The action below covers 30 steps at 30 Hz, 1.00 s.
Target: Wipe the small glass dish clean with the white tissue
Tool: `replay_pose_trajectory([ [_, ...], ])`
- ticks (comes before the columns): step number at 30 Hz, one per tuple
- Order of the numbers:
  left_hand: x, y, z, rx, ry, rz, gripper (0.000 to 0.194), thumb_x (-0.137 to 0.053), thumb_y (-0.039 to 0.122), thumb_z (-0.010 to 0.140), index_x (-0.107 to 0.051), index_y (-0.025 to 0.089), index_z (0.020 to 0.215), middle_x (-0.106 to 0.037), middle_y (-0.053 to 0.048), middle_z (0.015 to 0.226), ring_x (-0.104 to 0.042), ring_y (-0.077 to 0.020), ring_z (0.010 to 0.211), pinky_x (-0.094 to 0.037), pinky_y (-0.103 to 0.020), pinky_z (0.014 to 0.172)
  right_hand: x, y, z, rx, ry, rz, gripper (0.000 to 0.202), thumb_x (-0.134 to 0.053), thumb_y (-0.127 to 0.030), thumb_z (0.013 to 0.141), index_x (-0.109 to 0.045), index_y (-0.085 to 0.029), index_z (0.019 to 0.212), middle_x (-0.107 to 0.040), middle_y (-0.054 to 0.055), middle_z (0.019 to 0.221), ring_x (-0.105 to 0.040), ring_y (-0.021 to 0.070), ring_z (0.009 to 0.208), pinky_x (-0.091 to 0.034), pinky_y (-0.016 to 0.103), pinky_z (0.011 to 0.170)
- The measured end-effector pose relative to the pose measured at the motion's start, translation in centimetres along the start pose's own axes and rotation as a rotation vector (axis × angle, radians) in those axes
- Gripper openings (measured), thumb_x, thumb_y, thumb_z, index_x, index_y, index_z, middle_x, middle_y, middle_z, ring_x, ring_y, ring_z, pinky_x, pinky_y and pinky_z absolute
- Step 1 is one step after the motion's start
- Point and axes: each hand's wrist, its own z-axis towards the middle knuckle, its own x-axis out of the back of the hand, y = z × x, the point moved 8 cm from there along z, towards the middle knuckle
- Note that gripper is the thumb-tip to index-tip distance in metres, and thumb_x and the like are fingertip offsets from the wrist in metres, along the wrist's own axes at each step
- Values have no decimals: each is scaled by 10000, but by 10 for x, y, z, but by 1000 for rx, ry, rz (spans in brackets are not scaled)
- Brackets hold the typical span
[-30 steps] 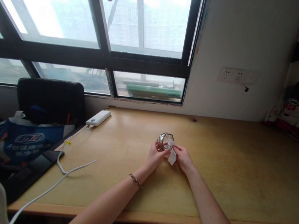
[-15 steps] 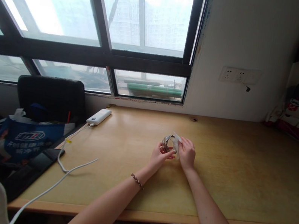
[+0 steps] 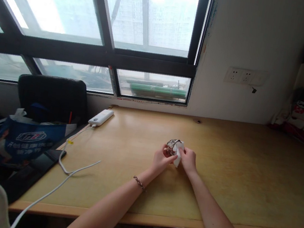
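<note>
A round, openwork ring [image 3: 169, 147] with a shiny, dark metallic look is held above the table; I cannot make out its exact kind. My left hand [image 3: 162, 159] is closed around its left and lower side. From the right, my right hand [image 3: 188, 159] pinches a thin white tissue [image 3: 177, 160] and presses it into the ring's opening. Part of the tissue hangs down below the ring between both hands. Fingers hide some of the ring's lower edge.
The wooden table [image 3: 240, 175] spreads beneath both hands. A white power bank [image 3: 101, 117] with a white cable [image 3: 72, 173] lies at its left edge. Beyond that are a blue bag [image 3: 27, 143] and a black chair [image 3: 53, 93]. A window and wall sockets [image 3: 245, 76] are behind.
My right hand has pushed the tissue further into the ring, which fills more of its opening and hangs lower. My left hand keeps its hold, with the ring slightly turned.
</note>
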Motion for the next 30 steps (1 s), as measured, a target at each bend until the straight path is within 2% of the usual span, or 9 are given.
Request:
replay_pose_trajectory([
  [3, 0, -3, 0, 46, -32, 17, 280, -633, 311, 623, -457, 153, 773, -587, 16, 579, -484, -77, 343, -362, -174, 330, 13, -27, -6, 185, 94, -254, 382, -380, -410, 795, -634, -127, 768, -619, 67, 606, -514, 140, 527, -335, 223, 524],
  [7, 8, -4, 1, 95, 1, -56, 209, -559, 330, 671, -473, 140, 684, -480, 60, 445, -354, -34, 258, -240, -154, 277, 10, -44, -11, 308, 41, -265, 392, -331, -388, 825, -635, -141, 848, -624, 49, 630, -503, 119, 524, -328, 205, 533],
  [11, 14, -7, 2, 128, 80, -97, 299, -539, 419, 676, -525, 121, 692, -504, 32, 492, -389, -47, 313, -263, -165, 298, 1, -28, -4, 192, -38, -199, 431, -366, -438, 786, -633, -131, 644, -533, -5, 483, -433, 100, 455, -276, 196, 450],
  [15, 24, -15, 5, 168, 200, -45, 390, -553, 484, 651, -586, 97, 681, -494, 15, 473, -417, -60, 374, -299, -170, 346, -7, -9, 2, 76, -75, -204, 437, -419, -428, 732, -505, -138, 416, -389, -28, 369, -359, 82, 404, -202, 203, 407],
  [19, 8, -20, 9, 178, 43, -24, 404, -595, 483, 618, -611, 95, 730, -533, -3, 513, -435, -63, 404, -332, -175, 394, 3, 7, 4, -70, 27, -165, 443, -430, -454, 704, -443, -154, 378, -362, -26, 352, -326, 77, 382, -183, 210, 387],
  [21, 0, -17, 9, 154, -29, -3, 398, -658, 437, 568, -613, 108, 787, -571, -13, 576, -467, -73, 446, -355, -175, 422, 3, 16, 3, -155, 30, -85, 450, -428, -489, 696, -442, -161, 388, -379, -21, 348, -324, 78, 365, -192, 210, 372],
  [23, -2, -15, 8, 152, -38, -11, 417, -689, 403, 541, -607, 117, 833, -594, -21, 630, -494, -85, 484, -383, -183, 452, -2, 20, 0, -206, -6, 11, 458, -410, -524, 700, -456, -166, 418, -407, -14, 348, -332, 84, 344, -205, 212, 361],
  [26, 1, -16, 6, 204, 1, -51, 422, -671, 421, 563, -606, 104, 833, -583, -19, 581, -497, -93, 467, -401, -203, 466, -12, 20, -5, -231, -86, 80, 481, -358, -563, 721, -463, -172, 461, -431, -9, 353, -345, 93, 321, -220, 218, 357],
  [30, 7, -16, 7, 226, 40, -80, 433, -628, 452, 599, -617, 87, 832, -577, -27, 561, -492, -89, 441, -385, -201, 445, -11, 6, -4, -126, -92, -24, 515, -313, -577, 750, -434, -174, 452, -446, 2, 379, -386, 102, 357, -239, 217, 386],
])
